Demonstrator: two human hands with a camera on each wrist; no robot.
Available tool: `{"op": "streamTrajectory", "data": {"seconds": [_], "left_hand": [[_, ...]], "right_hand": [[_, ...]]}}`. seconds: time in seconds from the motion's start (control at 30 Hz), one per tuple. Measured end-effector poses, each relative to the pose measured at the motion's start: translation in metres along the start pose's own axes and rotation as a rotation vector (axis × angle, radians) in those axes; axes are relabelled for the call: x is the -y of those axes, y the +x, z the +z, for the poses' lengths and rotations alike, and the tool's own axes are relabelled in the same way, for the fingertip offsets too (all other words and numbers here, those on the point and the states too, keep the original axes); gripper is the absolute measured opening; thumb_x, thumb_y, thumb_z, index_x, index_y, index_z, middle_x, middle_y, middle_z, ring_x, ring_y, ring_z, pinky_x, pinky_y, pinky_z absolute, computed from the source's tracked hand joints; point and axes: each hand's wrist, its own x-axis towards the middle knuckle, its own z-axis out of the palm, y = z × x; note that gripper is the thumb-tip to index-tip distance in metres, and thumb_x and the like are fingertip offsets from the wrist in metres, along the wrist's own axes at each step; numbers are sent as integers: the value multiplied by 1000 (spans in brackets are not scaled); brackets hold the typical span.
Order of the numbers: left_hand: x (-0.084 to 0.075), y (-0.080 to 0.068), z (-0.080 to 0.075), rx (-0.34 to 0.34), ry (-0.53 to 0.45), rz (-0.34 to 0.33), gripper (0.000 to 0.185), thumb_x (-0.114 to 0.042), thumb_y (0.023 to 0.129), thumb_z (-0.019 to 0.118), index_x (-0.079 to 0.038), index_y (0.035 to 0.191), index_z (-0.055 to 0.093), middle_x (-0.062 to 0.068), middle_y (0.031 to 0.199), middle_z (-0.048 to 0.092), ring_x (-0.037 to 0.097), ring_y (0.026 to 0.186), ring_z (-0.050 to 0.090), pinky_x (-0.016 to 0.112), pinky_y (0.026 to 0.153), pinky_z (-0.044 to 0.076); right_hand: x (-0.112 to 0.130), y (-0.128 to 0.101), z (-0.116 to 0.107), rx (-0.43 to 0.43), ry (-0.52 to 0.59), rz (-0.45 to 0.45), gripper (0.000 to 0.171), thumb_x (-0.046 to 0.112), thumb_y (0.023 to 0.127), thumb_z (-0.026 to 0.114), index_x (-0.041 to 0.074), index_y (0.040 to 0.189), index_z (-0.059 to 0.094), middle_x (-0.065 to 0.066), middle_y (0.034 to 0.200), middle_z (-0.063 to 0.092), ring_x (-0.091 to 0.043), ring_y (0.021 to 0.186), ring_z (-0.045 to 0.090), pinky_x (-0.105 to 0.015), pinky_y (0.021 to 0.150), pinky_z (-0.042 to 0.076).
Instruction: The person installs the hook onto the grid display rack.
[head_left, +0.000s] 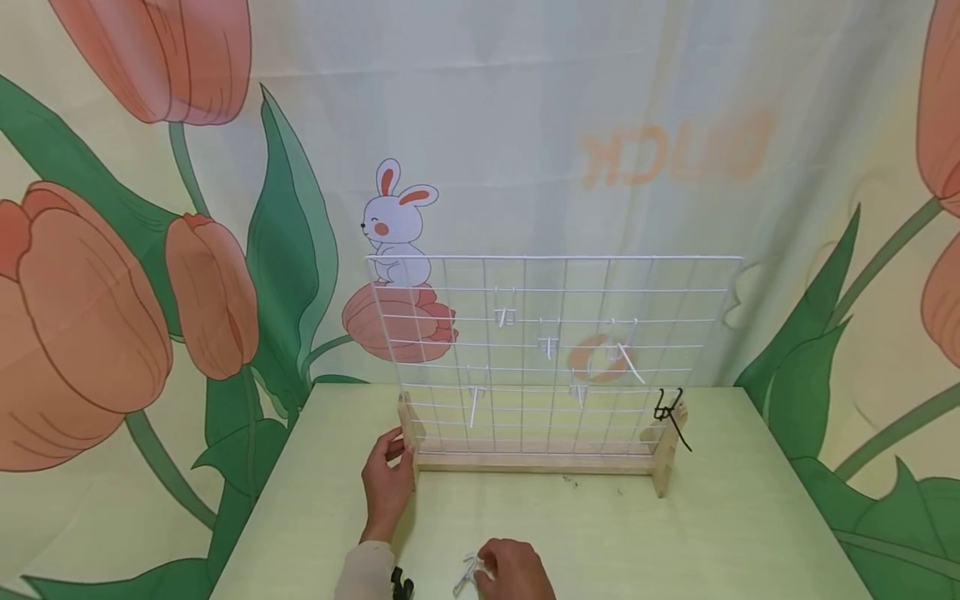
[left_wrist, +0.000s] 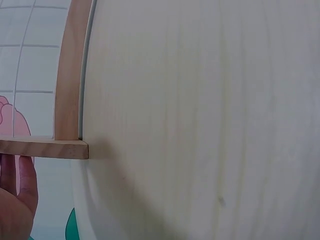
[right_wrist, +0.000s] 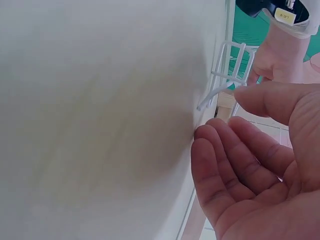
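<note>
At the left end of the wire-grid stand, my left hand (head_left: 388, 483) touches the outer side of the wooden support (head_left: 406, 429). In the left wrist view, extended fingers (left_wrist: 27, 182) lie against that wooden piece. My right hand (head_left: 517, 569) is low at the front of the table, beside a white wire hook (head_left: 466, 575). The right wrist view has the hook (right_wrist: 243, 62) just past the thumb tip, which overlaps it; the fingers are loosely bent, with a gap between them and the thumb. Several white hooks, one being a long-pronged hook (head_left: 628, 362), hang on the white grid (head_left: 525, 258).
A black hook (head_left: 670, 412) hangs by the right wooden support (head_left: 665, 458). A wooden base bar (head_left: 532, 463) joins the two supports. Small dark marks show on the pale yellow table (head_left: 750, 517) before the stand. A printed curtain (head_left: 525, 125) hangs behind.
</note>
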Motion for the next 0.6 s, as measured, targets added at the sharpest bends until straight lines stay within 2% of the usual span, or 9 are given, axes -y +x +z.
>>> {"op": "streamTrajectory", "data": {"seconds": [0.23, 0.6], "left_hand": [[3, 1, 0, -9, -2, 5, 35, -13, 100, 73, -19, 135, 67, 8, 117, 74, 25, 110, 71, 46, 89, 64], [1, -1, 1, -4, 10, 8, 36, -13, 102, 72, -18, 137, 65, 9, 119, 72, 27, 113, 70, 49, 91, 63]], "right_hand": [[1, -4, 3, 80, 16, 11, 16, 19, 87, 84, 8, 97, 80, 10, 76, 65, -3, 68, 55, -28, 63, 49], [6, -4, -1, 187, 19, 72, 7, 11, 89, 82, 7, 92, 78, 5, 78, 65, -9, 70, 58, -30, 66, 51]]}}
